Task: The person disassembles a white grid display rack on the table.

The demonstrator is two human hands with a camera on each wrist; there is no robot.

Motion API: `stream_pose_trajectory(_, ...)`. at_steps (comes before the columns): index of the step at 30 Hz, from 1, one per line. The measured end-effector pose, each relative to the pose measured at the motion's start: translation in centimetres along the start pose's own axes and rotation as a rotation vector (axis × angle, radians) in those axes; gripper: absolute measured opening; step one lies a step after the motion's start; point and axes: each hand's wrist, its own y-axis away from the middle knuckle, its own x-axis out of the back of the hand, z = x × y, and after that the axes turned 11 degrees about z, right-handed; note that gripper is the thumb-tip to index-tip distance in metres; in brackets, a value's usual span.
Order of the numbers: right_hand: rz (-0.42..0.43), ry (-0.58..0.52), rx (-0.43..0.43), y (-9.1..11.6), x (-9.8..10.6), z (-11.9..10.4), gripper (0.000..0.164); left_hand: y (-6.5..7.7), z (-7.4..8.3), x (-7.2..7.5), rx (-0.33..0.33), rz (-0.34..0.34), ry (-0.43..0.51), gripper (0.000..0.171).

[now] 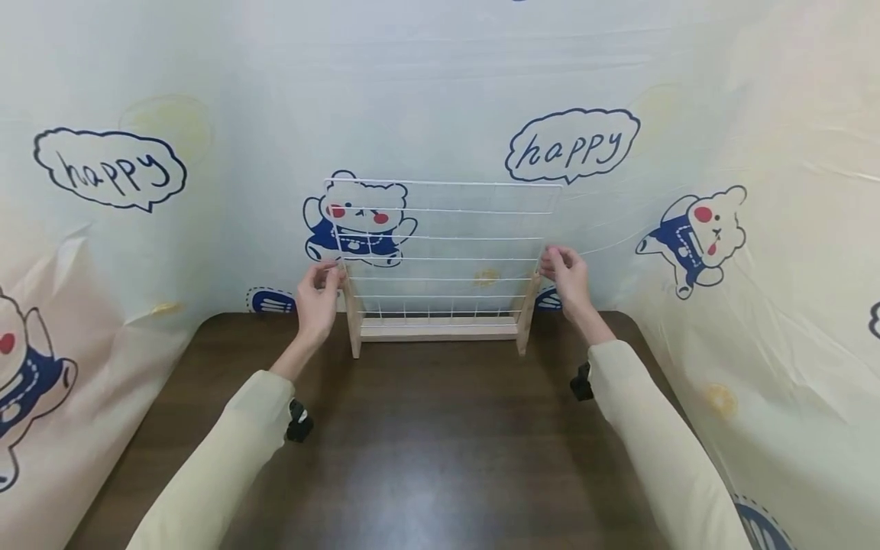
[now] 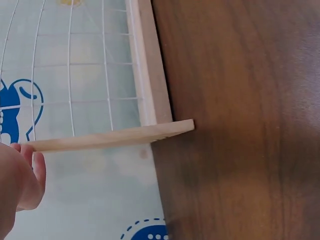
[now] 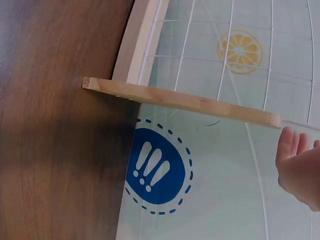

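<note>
A white wire grid panel stands upright in a pale wooden stand with a bottom bar and two side legs. My left hand is at the panel's left edge, pinching it with thumb and fingers where the left wooden leg ends. On the opposite side, my right hand pinches the panel's side wire just above the top of the right leg. The right wrist view has those fingertips right beside the leg's end. Part of the left hand is cut off in the left wrist view.
The stand is at the far edge of a dark brown wooden table. Behind it and along both sides hangs a pale curtain printed with bears and the word "happy". A black wrist device sits at the left sleeve.
</note>
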Motion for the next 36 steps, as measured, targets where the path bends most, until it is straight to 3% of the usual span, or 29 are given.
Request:
stream_pose_trajectory(5, 0.009, -0.004, 0.002, -0.8, -0.1, 1.0, 0.039, -1.0, 0.5, -0.3, 0.027, 0.012, -0.015, 0.029)
stream_pose_trajectory(12, 0.016, 0.014, 0.056, -1.5, -1.0, 2.5, 0.044, -2.3, 1.2, -0.5, 0.096, -0.013, 0.072, 0.032)
stream_pose_trajectory(19, -0.064, -0.032, 0.056, -0.9, -1.3, 0.7, 0.038, -2.7, 3.7, -0.5, 0.176, -0.094, 0.168, 0.034)
stream_pose_trajectory(26, -0.098, -0.004, 0.077, -1.5, -0.8, 0.9, 0.041, -4.1, 2.5, -0.7, 0.233, -0.221, 0.196, 0.041)
stream_pose_trajectory(36, -0.114, 0.046, 0.073, -2.9, -0.8, 2.2, 0.039, -5.3, 3.1, -0.7, 0.24, -0.33, 0.156, 0.035)
